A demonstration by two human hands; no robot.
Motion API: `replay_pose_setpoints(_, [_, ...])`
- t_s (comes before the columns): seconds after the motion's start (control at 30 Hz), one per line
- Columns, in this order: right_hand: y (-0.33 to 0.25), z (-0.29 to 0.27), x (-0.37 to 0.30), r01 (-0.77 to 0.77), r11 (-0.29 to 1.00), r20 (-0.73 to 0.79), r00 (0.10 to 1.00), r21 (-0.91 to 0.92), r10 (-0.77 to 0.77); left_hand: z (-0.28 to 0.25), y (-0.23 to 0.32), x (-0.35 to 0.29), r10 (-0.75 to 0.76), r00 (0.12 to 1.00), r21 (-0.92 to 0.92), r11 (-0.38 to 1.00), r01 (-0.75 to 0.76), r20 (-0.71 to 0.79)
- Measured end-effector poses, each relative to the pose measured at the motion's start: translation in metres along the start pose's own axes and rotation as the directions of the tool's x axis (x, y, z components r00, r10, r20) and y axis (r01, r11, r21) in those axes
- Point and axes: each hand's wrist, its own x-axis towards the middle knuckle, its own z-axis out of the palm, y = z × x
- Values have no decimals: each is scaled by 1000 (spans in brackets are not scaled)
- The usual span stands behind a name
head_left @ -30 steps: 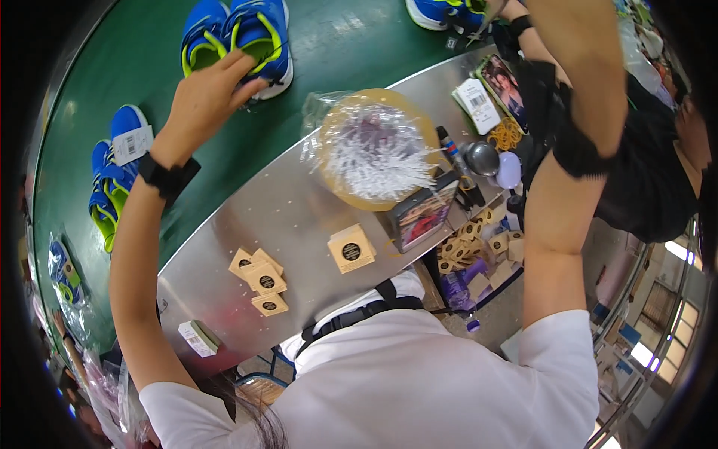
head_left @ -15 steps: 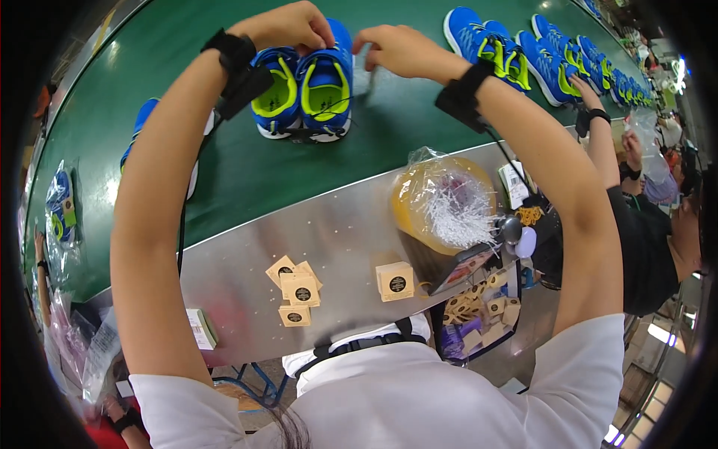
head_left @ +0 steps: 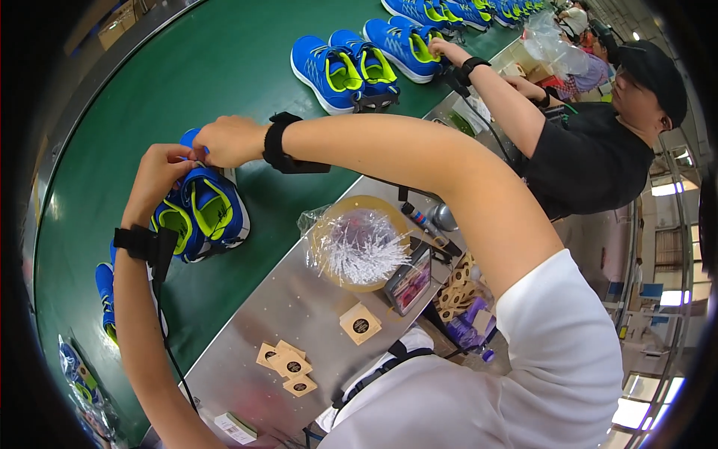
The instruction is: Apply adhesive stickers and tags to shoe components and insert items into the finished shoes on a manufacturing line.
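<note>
A pair of blue sneakers with lime-green linings (head_left: 238, 217) stands on the green belt at the left, toes pointing away from me. My left hand (head_left: 158, 178) and my right hand (head_left: 230, 142) meet over the front of the right-hand shoe. Thumbs and fingertips of both are pinched close together at its upper. Whatever lies between the fingertips is too small and covered to make out. Black bands wrap both wrists. A dark loop of cord hangs at the shoe opening.
More blue sneakers (head_left: 326, 73) line the belt (head_left: 254, 63) toward the far right, where a co-worker's hand (head_left: 452, 54) touches one pair. On the metal ledge (head_left: 258, 329) lie tan card tags (head_left: 292, 364), a yellow roll holding white strings (head_left: 359, 243) and a phone (head_left: 410, 284).
My view has swung to the right, so the shoes appear further left and lower. My right hand, earlier apart beside the shoe, has come in against my left at its front.
</note>
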Motion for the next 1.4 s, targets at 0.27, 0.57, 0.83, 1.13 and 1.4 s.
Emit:
replay_pose_setpoints(0.27, [-9, 7, 10, -82, 996, 13, 997, 32, 82, -3, 2, -3, -8, 1000, 18, 1000, 8, 16])
replay_pose_setpoints(0.57, [3, -6, 19, 153, 987, -315, 940, 48, -131, 6, 19, -22, 246, 906, 332, 935, -128, -344])
replay_pose_setpoints(0.83, [-19, -13, 28, -130, 257, 130, 991, 958, 18, -8, -7, -56, -107, 975, -753, 653, -79, -194])
replay_pose_setpoints(1.13, [-28, -31, 17, -205, 566, 176, 979, 799, 106, -2, 3, -56, -101, 966, -734, 670, -111, -239])
replay_pose_setpoints(1.4, [-41, -25, 22, -189, 508, 190, 980, 840, 49, -5, -1, -65, -53, 953, -705, 685, -182, -297])
